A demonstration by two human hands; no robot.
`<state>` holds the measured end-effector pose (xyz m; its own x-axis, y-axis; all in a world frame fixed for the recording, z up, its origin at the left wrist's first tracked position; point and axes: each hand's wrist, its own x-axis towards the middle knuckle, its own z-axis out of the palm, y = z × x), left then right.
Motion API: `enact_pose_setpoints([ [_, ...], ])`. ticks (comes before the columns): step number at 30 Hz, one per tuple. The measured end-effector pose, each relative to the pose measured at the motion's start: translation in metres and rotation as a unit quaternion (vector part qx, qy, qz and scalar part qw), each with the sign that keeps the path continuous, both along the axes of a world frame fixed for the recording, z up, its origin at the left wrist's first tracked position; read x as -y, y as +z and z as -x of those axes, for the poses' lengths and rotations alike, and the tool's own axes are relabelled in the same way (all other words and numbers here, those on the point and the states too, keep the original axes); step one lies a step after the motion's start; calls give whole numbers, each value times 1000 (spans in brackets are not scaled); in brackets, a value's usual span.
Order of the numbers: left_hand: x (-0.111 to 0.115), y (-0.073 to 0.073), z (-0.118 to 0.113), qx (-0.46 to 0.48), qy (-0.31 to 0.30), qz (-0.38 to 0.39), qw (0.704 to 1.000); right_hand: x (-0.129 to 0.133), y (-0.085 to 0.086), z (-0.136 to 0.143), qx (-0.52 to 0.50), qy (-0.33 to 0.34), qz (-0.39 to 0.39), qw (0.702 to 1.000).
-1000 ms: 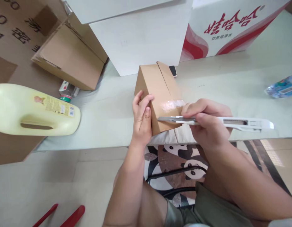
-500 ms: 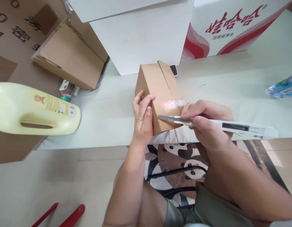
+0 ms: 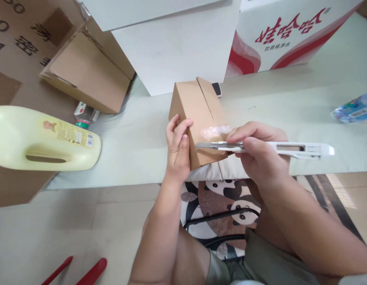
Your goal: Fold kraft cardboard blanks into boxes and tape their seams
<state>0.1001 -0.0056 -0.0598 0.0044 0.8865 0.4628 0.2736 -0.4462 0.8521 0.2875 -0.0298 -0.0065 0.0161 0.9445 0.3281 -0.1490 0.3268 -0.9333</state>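
Over one table (image 3: 127,146), left fingers (image 3: 184,147) hold one small carton (image 3: 198,105), right fingers (image 3: 249,130) grip one white cutter (image 3: 290,148)

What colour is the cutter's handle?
The handle is white, best seen in the head view.

Bright, soft light puts glare on the clear tape (image 3: 215,131) and faint shadow across the floor (image 3: 70,209), with wide-angle stretching at the edges
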Motion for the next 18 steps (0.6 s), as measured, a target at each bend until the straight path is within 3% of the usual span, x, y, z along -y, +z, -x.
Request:
enact_pose_setpoints([
  [8, 0, -1, 0, 0, 3, 0, 1000, 5, 0, -2, 53, 51, -59, 996],
  [18, -2, -4, 3, -9, 12, -10, 1000, -2, 0, -6, -19, 131, -84, 988],
])
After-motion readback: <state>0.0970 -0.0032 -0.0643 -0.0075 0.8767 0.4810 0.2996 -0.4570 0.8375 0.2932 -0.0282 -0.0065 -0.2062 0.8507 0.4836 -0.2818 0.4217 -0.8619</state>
